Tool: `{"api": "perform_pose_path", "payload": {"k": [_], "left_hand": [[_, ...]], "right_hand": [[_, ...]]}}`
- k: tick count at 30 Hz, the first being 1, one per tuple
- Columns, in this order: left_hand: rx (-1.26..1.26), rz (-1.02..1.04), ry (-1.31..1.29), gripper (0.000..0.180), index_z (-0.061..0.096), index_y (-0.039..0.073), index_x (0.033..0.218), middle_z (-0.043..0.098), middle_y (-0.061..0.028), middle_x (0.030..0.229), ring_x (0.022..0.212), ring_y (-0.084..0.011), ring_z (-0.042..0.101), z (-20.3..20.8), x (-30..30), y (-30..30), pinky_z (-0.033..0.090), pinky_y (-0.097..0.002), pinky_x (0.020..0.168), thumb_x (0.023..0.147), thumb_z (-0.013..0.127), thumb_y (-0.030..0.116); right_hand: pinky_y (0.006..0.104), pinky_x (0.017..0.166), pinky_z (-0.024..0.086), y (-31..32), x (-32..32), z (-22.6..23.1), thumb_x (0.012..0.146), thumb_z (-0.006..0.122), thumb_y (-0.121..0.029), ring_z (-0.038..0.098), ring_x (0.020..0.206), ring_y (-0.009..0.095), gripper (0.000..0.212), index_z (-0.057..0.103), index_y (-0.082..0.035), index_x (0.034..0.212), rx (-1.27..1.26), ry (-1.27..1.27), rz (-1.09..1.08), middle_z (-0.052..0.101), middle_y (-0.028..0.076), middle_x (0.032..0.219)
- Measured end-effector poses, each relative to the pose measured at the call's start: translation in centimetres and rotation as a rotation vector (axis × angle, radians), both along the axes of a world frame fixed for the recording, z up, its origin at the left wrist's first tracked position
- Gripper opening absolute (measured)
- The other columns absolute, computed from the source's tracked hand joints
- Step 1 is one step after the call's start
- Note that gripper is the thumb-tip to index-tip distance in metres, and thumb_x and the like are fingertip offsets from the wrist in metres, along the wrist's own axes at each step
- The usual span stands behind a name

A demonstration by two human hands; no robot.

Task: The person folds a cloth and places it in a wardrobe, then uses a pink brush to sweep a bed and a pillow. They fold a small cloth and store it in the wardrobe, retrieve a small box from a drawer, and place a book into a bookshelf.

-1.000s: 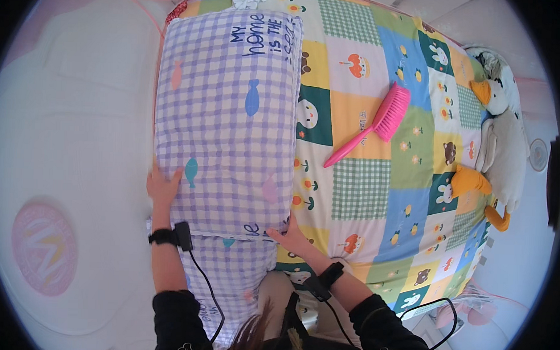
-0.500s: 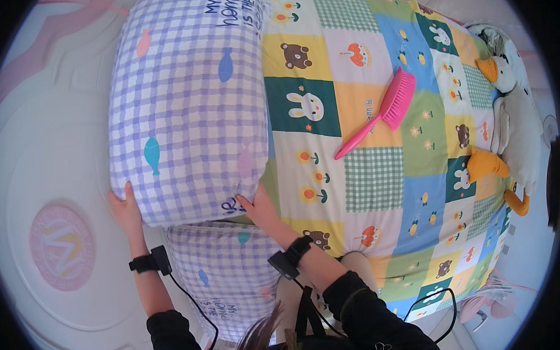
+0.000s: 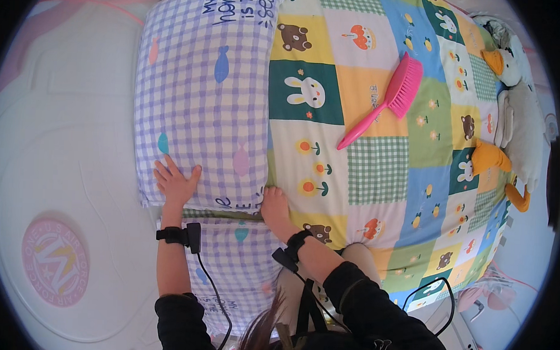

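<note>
A purple-and-white checked pillow (image 3: pixel 195 122) with coloured fish and lettering lies along the left side of the bed. My left hand (image 3: pixel 176 182) rests flat on its near part, fingers spread. At the pillow's near right corner, my right hand (image 3: pixel 274 207) is closed with the fingers curled against the edge; the fingertips are hidden. A second pillow (image 3: pixel 252 260) in the same check lies closer to me, partly under my arms. The patchwork quilt (image 3: pixel 379 169), with bears, rabbits and flowers, spreads to the right of both pillows.
A pink bed brush (image 3: pixel 391 95) lies on the quilt, bristles up. A plush goose (image 3: pixel 522 134) with orange beak and feet sits along the right edge. White moulded panelling (image 3: pixel 77 162) with a round pink emblem (image 3: pixel 55 263) borders the left. Black cables run from both wrist straps.
The far pillow now lies flatter, its left edge farther right. My left hand has gone from gripping that edge to lying open on top. My right hand has shifted slightly right.
</note>
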State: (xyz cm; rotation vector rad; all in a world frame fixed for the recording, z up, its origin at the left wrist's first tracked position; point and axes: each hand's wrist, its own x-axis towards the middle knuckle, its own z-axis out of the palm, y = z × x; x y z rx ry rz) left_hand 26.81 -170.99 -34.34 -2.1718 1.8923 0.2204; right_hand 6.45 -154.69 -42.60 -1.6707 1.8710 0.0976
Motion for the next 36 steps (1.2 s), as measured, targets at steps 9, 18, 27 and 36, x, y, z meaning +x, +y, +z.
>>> {"api": "perform_pose_path", "payload": {"k": [9, 18, 27, 36], "left_hand": [[-0.070, 0.002, 0.075, 0.105, 0.011, 0.009, 0.148, 0.006, -0.0304, 0.149, 0.135, -0.0519, 0.008, -0.6, 1.0, 0.5, 0.015, -0.0648, 0.104, 0.075, 0.057, 0.069], [-0.241, 0.273, 0.007, 0.091, 0.039, 0.003, 0.137, 0.042, -0.0317, 0.131, 0.123, -0.0446, 0.040, -0.2, 9.1, -1.6, 0.030, -0.0498, 0.104, 0.076, 0.055, 0.069], [0.050, -0.021, -0.161, 0.041, 0.059, 0.003, 0.097, 0.064, -0.0208, 0.094, 0.089, -0.0397, 0.061, 2.0, 11.9, -3.8, 0.047, -0.0484, 0.079, 0.087, 0.049, 0.041], [0.125, -0.081, -0.163, 0.019, 0.059, 0.005, 0.088, 0.064, -0.0165, 0.085, 0.082, -0.0382, 0.061, 4.0, 9.8, 2.0, 0.045, -0.0508, 0.073, 0.086, 0.051, 0.022]], "right_hand": [[0.0424, 0.066, 0.052, -0.2, -1.0, 0.1, 0.080, 0.056, -0.020, 0.065, 0.074, 0.030, 0.019, 0.067, -0.005, 0.079, 0.100, -0.340, 0.316, 0.066, 0.014, 0.082], [0.0381, 0.083, 0.047, 2.5, -7.8, 1.0, 0.089, 0.055, -0.021, 0.059, 0.096, 0.029, 0.031, 0.055, 0.001, 0.110, -0.005, -1.001, -0.345, 0.062, 0.015, 0.103], [0.0369, 0.102, 0.036, -6.4, -4.9, 5.0, 0.087, 0.062, -0.022, 0.045, 0.123, 0.029, 0.070, 0.023, 0.001, 0.140, 0.138, -1.545, -0.694, 0.044, 0.020, 0.132], [0.0375, 0.102, 0.036, -4.5, -6.5, 7.4, 0.083, 0.060, -0.010, 0.040, 0.128, 0.029, 0.070, 0.022, -0.001, 0.140, -0.139, -1.065, -0.397, 0.041, 0.019, 0.135]]}}
